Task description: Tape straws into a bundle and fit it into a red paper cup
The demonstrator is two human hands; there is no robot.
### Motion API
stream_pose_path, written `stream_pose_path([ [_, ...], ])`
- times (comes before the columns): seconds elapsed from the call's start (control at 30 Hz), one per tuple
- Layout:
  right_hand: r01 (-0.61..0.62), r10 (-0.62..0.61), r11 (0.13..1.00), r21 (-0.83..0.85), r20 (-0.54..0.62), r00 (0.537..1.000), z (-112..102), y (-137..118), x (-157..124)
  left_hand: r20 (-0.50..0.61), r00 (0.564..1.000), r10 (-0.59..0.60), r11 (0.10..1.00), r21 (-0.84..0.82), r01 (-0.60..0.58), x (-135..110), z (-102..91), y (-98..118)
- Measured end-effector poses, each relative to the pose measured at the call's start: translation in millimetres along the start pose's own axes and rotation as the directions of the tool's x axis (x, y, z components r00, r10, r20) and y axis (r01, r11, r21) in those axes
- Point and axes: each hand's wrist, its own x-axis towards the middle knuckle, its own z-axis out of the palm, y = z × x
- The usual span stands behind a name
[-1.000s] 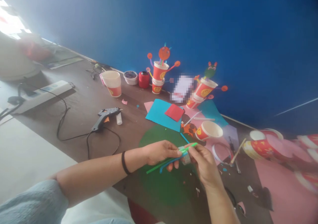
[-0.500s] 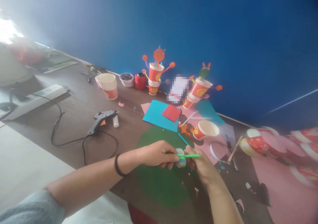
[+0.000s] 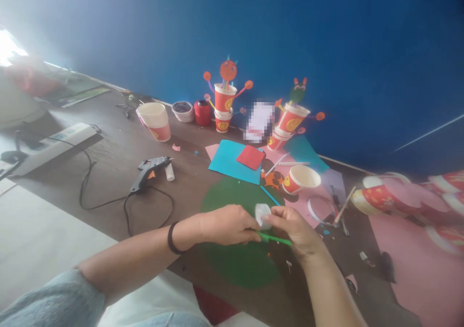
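Observation:
Pinched in my left hand (image 3: 232, 225) is one end of a bright green straw (image 3: 277, 239), which slants down to the right toward my other wrist. My right hand (image 3: 295, 228) grips a roll of clear tape (image 3: 263, 215) by its right side, just above the straw. A short paler green bit shows on the straw between the two hands. Whether tape is stuck to it, I cannot tell. Beneath both hands lies green paper (image 3: 239, 271). A blue straw (image 3: 270, 195) rests a little beyond the tape roll.
A glue gun (image 3: 147, 172) with its cord lies left, near stacked paper cups (image 3: 155, 121). Cup figures (image 3: 224, 99) stand by the blue wall. Blue paper (image 3: 230, 160), a red square (image 3: 251, 157) and a single cup (image 3: 301, 179) lie ahead; pink paper (image 3: 402, 264) is right.
The tape roll has risen and turned above the straw, with my right hand now holding its side. The straw tilts down to the right instead of lying level across the roll.

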Motion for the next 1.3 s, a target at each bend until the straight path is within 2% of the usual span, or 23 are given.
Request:
stream_pose_path([
  [0.13, 0.007, -0.008, 1.000, -0.018, -0.047, 0.999, -1, 2, 0, 0.003, 0.999, -0.035, 0.994, 0.108, 0.035, 1, 4.7, 2],
  [0.27, 0.082, -0.092, 0.992, -0.101, -0.106, 0.990, 4, -2, -4, 0.028, 0.996, -0.087, 0.985, 0.149, 0.082, 3, 9.4, 1],
  [0.37, 0.132, -0.143, 0.988, -0.083, -0.149, 0.978, 7, -4, -9, 0.008, 0.994, -0.111, 0.974, 0.200, 0.107, 5, 13.0, 0],
  [0.5, 0.161, -0.173, 0.983, -0.090, -0.137, 0.975, 9, -6, -14, -0.014, 0.982, -0.189, 0.964, 0.189, 0.188, 6, 13.9, 1],
  [0.7, 0.218, -0.251, 0.943, -0.250, -0.111, 0.961, 14, -9, -25, -0.039, 0.960, -0.277, 0.958, 0.062, 0.279, 8, 5.3, 5],
  [0.87, 0.264, -0.308, 0.886, -0.381, -0.059, 0.949, 15, -11, -32, -0.147, 0.944, -0.297, 0.950, -0.150, 0.275, 8, 2.0, -5],
  [1.07, 0.324, -0.329, 0.844, -0.427, 0.063, 0.942, 9, -8, -32, -0.178, 0.902, -0.394, 0.808, -0.535, 0.247, 3, -6.3, -15],
  [1.17, 0.331, -0.365, 0.803, -0.496, 0.032, 0.931, 6, -5, -28, -0.139, 0.914, -0.381, 0.738, -0.641, 0.210, 2, -12.3, -18],
  [1.3, 0.357, -0.429, 0.760, -0.543, -0.006, 0.904, 6, -6, -27, -0.082, 0.943, -0.323, 0.695, -0.697, 0.178, 1, -14.9, -20],
])
